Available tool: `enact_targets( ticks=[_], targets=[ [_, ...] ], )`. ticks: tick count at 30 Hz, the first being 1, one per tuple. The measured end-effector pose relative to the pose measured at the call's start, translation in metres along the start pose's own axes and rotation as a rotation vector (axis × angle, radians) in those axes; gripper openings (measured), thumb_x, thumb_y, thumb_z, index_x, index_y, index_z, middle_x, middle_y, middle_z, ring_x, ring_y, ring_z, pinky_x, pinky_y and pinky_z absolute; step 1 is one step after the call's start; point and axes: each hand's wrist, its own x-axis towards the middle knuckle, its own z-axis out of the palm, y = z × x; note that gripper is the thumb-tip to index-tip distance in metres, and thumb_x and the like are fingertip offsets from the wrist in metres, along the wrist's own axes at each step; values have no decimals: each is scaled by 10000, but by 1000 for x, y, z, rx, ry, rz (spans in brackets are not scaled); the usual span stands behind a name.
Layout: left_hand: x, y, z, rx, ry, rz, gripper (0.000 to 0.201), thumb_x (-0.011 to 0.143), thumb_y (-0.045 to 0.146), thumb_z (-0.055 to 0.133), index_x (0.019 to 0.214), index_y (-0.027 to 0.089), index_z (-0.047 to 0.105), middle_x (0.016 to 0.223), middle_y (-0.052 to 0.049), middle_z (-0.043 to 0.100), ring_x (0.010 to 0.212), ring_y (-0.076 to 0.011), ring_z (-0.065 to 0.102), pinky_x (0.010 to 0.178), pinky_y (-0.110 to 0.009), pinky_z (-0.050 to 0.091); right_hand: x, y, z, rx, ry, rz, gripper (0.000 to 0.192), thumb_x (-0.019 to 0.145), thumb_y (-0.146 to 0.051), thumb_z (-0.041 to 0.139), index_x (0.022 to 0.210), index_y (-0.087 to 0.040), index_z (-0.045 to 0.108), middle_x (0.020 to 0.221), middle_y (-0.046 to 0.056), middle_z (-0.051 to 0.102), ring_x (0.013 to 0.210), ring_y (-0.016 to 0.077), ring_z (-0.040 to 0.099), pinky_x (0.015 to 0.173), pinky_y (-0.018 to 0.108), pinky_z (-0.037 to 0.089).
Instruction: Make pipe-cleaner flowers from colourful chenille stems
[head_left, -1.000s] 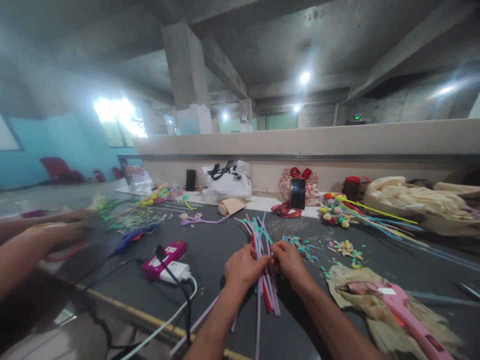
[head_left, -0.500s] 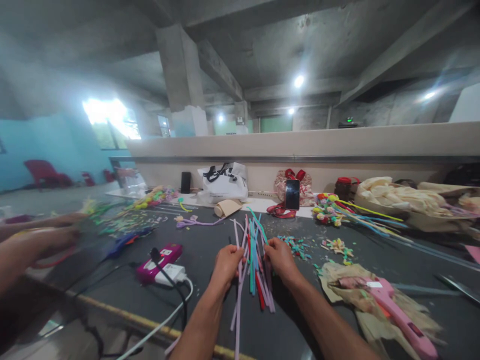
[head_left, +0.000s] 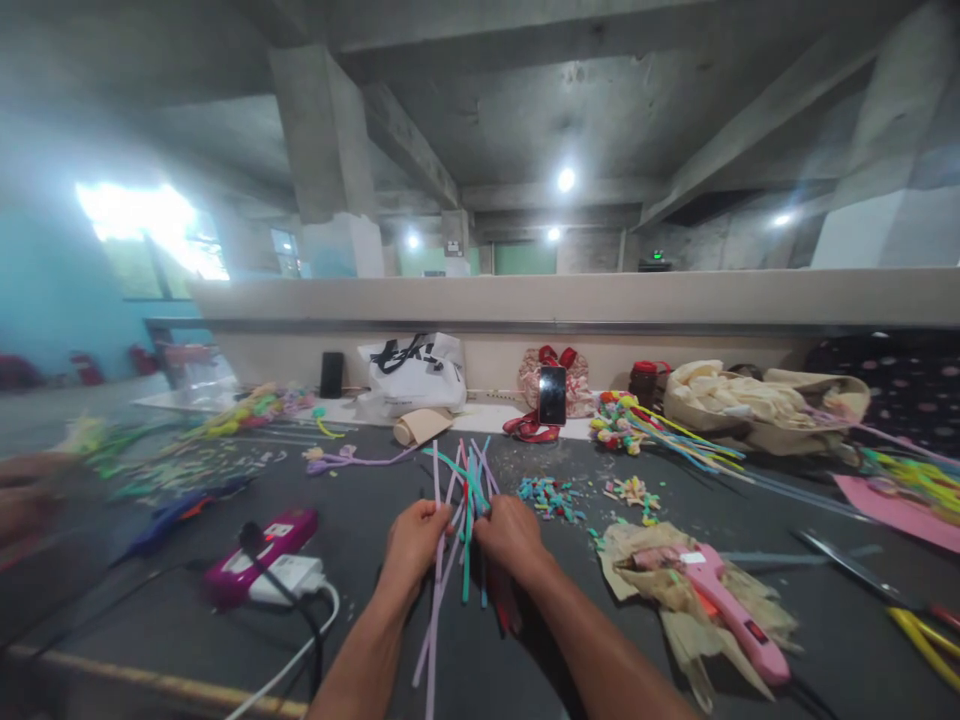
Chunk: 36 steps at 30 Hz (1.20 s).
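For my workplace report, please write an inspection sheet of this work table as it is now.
Surface: dark table, strewn with coloured scraps.
Job's things: bundle of coloured pipe cleaners, fanned out.
Clutter: pink glue gun on crumpled paper; scissors; phone propped upright; white bag.
Grippers: left hand and right hand both grip the bundle.
Cables: white cable and a black one run from the power strip.
Surroundings: low wall, concrete ceiling; a blurred co-worker's hand at the left edge.
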Motion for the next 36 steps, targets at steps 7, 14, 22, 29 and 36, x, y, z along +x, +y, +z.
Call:
enact_targets(
  ticks=[7,14,22,29,36],
  targets=[
    [2,1,-3,-11,20,-36,243,810,336,453,900,131,546,805,-11,591,635,-105,558,573,-274,471,8,12,-7,331,-30,2,197,812,-294,496,864,-122,577,881,15,596,774,156,571,671,324,469],
    [12,-3,1,-21,81,-57,274,804,298,472,1033,151,502,1000,-53,562,809,-154,564,684,-346,482,17,34,-6,755,-220,59,200,840,-283,458,942,-128,532,793,5,581,585,84,551,511,235,470],
    [19,-7,6,49,123,28,275,804,295,474,1037,152,499,989,-51,565,802,-153,567,687,-348,482,20,44,-13,976,-224,130,178,835,-264,469,935,-129,526,768,-7,563,537,65,521,456,201,443],
    [11,-4,2,127,270,167,334,785,288,500,1095,169,466,1144,-73,486,986,-214,495,830,-446,401,17,40,-13,1081,-227,128,164,833,-253,474,923,-127,528,745,-15,559,513,57,510,442,191,436],
    [-5,9,3,-53,7,198,215,798,321,477,870,137,561,795,-8,589,676,-118,557,629,-303,468,10,31,-18,1179,-235,71,138,829,-233,481,898,-125,531,687,-33,553,466,46,490,416,178,418]
  ],
)
